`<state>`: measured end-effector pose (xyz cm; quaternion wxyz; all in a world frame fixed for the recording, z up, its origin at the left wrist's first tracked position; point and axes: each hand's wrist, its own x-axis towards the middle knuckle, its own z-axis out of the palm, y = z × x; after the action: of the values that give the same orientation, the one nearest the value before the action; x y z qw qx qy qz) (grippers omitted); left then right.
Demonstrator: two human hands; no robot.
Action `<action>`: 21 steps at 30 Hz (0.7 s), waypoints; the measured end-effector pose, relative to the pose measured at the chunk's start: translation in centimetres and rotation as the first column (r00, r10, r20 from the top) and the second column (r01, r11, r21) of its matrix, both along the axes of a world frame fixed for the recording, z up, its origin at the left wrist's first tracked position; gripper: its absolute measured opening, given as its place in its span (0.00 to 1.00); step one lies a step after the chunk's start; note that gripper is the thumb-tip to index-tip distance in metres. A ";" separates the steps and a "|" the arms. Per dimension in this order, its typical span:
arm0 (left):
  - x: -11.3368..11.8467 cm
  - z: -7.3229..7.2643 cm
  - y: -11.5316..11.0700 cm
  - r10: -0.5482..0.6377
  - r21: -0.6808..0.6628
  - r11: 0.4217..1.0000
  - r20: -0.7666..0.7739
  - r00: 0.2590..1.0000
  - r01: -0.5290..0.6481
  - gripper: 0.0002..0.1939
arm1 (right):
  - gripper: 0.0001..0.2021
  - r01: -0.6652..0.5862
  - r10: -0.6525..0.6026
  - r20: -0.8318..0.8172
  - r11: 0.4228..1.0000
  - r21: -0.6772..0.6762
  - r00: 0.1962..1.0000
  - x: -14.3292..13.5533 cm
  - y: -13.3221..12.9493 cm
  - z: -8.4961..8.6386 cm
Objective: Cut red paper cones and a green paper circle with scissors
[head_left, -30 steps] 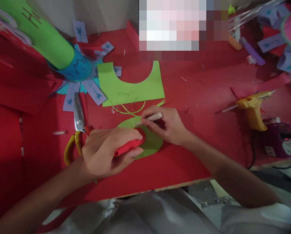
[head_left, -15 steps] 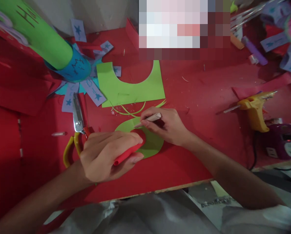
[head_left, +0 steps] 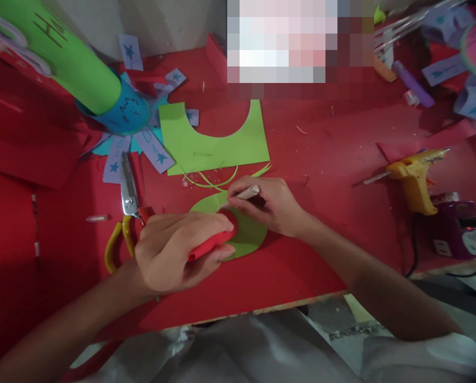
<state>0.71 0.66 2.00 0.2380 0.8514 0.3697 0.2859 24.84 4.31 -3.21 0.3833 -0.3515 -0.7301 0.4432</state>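
My left hand (head_left: 174, 250) is closed around a red rolled piece (head_left: 213, 246), perhaps paper or foam, with its far end against a round green sheet (head_left: 252, 234). Pinched in my right hand (head_left: 272, 205) is a pale pen-like stick (head_left: 248, 193), slanting down to the left. Its tip meets the green sheet just beyond the red roll; whether it leaves a mark is too small to tell. Scissors (head_left: 128, 199) with yellow handles lie beside my left wrist. Beyond my hands rests a green sheet with a curved cut-out (head_left: 218, 151), and thin green strips (head_left: 210, 185) lie before it.
A green tube in a blue base (head_left: 128, 109) with lilac tags stands at the left. On the right are a yellow glue gun (head_left: 413, 178), a purple box with a socket (head_left: 457, 231) and a purple marker (head_left: 413, 82). The red table's front edge (head_left: 262, 310) runs near my body.
Both hands stay over the round green sheet. The red roll and my left hand shift up slightly, and the pen-like stick moves a little left and tilts. The view drifts slightly.
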 end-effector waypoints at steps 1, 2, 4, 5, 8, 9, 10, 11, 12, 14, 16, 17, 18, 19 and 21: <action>0.0 0.0 0.0 0.000 0.006 1.000 0.003 1.000 0.000 0.13 | 0.12 0.000 0.000 0.001 1.000 -0.002 1.000 0.0 0.0 0.0; 0.1 0.0 0.1 -0.003 0.015 1.000 0.008 1.000 0.003 0.13 | 0.12 0.002 -0.002 0.003 1.000 -0.002 1.000 0.0 0.0 0.0; 0.0 0.2 0.1 -0.015 0.032 0.999 0.016 1.000 0.014 0.12 | 0.11 0.012 -0.012 0.007 1.000 0.002 1.000 0.0 0.0 0.0; 0.0 0.4 0.1 -0.022 0.033 0.999 0.012 1.000 0.022 0.12 | 0.11 0.019 -0.020 0.011 1.000 0.003 1.000 0.0 -0.1 0.0; -0.5 1.0 0.1 -0.050 0.022 0.998 -0.020 0.999 0.050 0.11 | 0.11 0.058 -0.058 0.048 0.998 0.004 0.997 0.1 -0.1 0.1; -0.6 1.1 0.1 -0.059 0.020 0.998 -0.023 0.998 0.060 0.10 | 0.11 0.074 -0.074 0.058 0.997 0.008 0.996 0.1 -0.2 0.1; -0.7 1.2 0.1 -0.067 0.019 0.998 -0.022 0.998 0.067 0.10 | 0.11 0.088 -0.088 0.065 0.996 0.012 0.994 0.2 -0.2 0.2; -0.8 1.3 0.1 -0.071 0.016 0.997 -0.019 0.997 0.071 0.10 | 0.11 0.099 -0.100 0.065 0.995 0.017 0.993 0.3 -0.2 0.2; -0.8 1.2 0.1 -0.070 0.011 0.997 -0.016 0.997 0.070 0.09 | 0.11 0.108 -0.109 0.062 0.994 0.021 0.992 0.4 -0.1 0.2; -0.6 0.8 0.1 -0.051 -0.001 0.999 -0.012 0.999 0.051 0.10 | 0.11 0.118 -0.119 0.047 0.993 0.022 0.992 0.5 -0.1 0.2; -0.4 0.3 0.1 -0.021 -0.002 1.000 -0.005 1.000 0.021 0.12 | 0.11 0.120 -0.120 0.038 0.993 0.020 0.992 0.6 0.0 0.1; -0.3 0.0 0.1 -0.009 0.006 1.000 0.005 1.000 0.009 0.13 | 0.11 0.119 -0.119 0.040 0.993 0.019 0.992 0.6 0.0 0.1; -0.2 -0.2 0.0 -0.002 0.014 1.000 0.018 1.000 0.002 0.14 | 0.11 0.118 -0.119 0.047 0.993 0.019 0.992 0.6 0.0 0.1; -0.2 -0.4 0.0 0.003 0.023 1.000 0.032 0.999 -0.004 0.14 | 0.11 0.120 -0.121 0.055 0.993 0.020 0.991 0.6 0.0 0.1; -0.1 -0.6 0.0 0.016 0.024 1.000 0.045 0.999 -0.017 0.15 | 0.12 0.126 -0.128 0.071 0.992 0.025 0.989 0.6 -0.1 0.1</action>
<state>0.63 0.66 1.42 0.2334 0.8446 0.3676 0.3116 25.47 4.26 -3.12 0.3879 -0.4091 -0.7241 0.3972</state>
